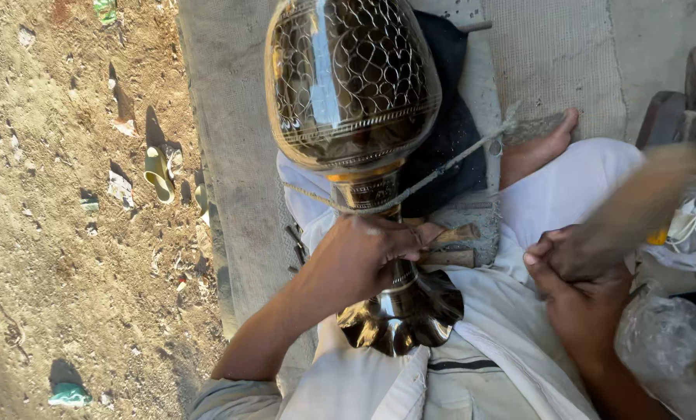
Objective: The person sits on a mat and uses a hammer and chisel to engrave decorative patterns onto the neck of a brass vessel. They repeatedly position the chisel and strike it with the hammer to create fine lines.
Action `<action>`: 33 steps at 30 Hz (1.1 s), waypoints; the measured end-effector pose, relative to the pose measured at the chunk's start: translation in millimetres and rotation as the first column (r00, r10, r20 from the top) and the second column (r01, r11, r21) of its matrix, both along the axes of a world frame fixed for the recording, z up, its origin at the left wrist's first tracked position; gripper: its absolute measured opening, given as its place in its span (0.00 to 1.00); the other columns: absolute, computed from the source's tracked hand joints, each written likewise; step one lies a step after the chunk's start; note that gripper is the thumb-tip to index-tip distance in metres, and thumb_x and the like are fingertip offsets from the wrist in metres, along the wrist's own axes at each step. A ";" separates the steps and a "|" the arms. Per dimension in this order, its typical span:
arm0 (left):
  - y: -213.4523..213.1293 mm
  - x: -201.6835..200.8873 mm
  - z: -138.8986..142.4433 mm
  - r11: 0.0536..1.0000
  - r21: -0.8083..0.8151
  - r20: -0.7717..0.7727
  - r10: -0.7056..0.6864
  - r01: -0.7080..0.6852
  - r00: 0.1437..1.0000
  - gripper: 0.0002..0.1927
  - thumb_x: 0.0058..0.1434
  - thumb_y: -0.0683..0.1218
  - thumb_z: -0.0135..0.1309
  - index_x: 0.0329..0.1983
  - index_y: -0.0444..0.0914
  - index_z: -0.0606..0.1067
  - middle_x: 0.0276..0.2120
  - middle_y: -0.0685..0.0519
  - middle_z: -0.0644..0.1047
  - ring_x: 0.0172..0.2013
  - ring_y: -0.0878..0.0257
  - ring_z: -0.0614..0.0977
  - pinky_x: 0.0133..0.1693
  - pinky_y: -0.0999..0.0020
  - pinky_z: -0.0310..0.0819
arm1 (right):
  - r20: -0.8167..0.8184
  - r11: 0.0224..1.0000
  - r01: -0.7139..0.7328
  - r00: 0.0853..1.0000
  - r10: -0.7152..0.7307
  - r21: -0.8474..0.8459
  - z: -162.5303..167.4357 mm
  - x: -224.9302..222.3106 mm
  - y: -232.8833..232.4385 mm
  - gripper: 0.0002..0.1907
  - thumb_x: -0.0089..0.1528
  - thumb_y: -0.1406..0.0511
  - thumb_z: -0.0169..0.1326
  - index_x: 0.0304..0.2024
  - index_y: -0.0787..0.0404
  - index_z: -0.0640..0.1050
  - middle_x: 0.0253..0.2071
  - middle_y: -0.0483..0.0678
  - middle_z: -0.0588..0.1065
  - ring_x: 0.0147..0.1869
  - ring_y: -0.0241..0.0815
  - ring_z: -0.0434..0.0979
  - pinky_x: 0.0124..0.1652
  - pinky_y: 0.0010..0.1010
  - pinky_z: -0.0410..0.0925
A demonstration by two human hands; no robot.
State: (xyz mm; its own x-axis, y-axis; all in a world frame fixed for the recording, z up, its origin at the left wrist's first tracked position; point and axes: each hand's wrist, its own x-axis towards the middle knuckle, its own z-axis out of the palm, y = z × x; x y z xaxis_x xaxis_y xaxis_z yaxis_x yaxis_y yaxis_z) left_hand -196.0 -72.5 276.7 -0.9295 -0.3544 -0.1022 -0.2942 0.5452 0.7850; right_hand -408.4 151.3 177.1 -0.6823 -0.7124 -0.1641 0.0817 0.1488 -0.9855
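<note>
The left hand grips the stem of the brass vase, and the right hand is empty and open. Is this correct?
Not quite. The left hand does grip the stem of the brass vase, but the head view shows the right hand closed on a blurred wooden handle, not empty and open.

Single head-worn view, looking steeply down, close on the lap and vase [353,101]; dirt ground [76,233] at frame left; right edge blurred, probably motion.

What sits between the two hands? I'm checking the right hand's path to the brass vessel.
In the head view, only the white-clothed lap lies between the left hand on the brass vessel's stem and the right hand holding a blurred mallet.
</note>
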 end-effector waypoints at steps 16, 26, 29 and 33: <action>30.6 24.8 -34.5 0.792 0.417 -0.334 0.590 -0.446 0.735 0.22 0.64 0.33 0.59 0.59 0.42 0.76 0.43 0.49 0.85 0.40 0.65 0.87 0.47 0.70 0.83 | -0.185 0.987 -0.028 0.981 0.058 0.159 9.9 7.9 -9.1 0.15 0.61 0.68 0.64 0.49 0.62 0.76 0.43 0.46 0.79 0.47 0.34 0.81 0.50 0.28 0.73; 50.9 37.7 -68.7 0.776 0.380 -0.472 0.631 -0.504 0.616 0.28 0.65 0.26 0.52 0.65 0.40 0.74 0.46 0.48 0.84 0.42 0.64 0.87 0.50 0.72 0.84 | -0.719 0.761 -0.248 0.250 0.649 0.600 109.8 -31.1 -113.2 0.24 0.52 0.76 0.59 0.51 0.60 0.81 0.41 0.51 0.82 0.38 0.47 0.81 0.41 0.41 0.69; 48.3 37.9 -64.7 0.784 0.360 -0.468 0.620 -0.506 0.630 0.28 0.63 0.26 0.52 0.65 0.38 0.73 0.45 0.48 0.84 0.42 0.63 0.87 0.50 0.72 0.84 | -0.464 0.728 -0.396 0.577 0.672 0.560 137.4 -24.1 -141.2 0.23 0.56 0.72 0.60 0.54 0.57 0.78 0.39 0.47 0.82 0.39 0.37 0.81 0.40 0.32 0.71; 49.9 37.6 -59.5 0.779 0.184 -0.498 0.600 -0.600 0.626 0.25 0.60 0.31 0.62 0.60 0.38 0.75 0.40 0.51 0.85 0.38 0.65 0.87 0.44 0.75 0.81 | -0.572 0.517 -0.401 -0.023 0.820 0.757 160.7 -28.8 -162.7 0.26 0.53 0.75 0.57 0.55 0.59 0.80 0.37 0.50 0.83 0.29 0.34 0.81 0.37 0.30 0.73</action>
State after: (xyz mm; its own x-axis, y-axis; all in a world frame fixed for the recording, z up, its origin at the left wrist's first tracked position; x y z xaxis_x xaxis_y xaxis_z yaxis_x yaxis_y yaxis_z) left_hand -158.4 -22.6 217.2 -0.4204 -0.8525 0.3106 -0.1204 0.3917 0.9122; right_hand -437.2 -11.4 337.8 0.1514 -0.9679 -0.2006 -0.9640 -0.0998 -0.2463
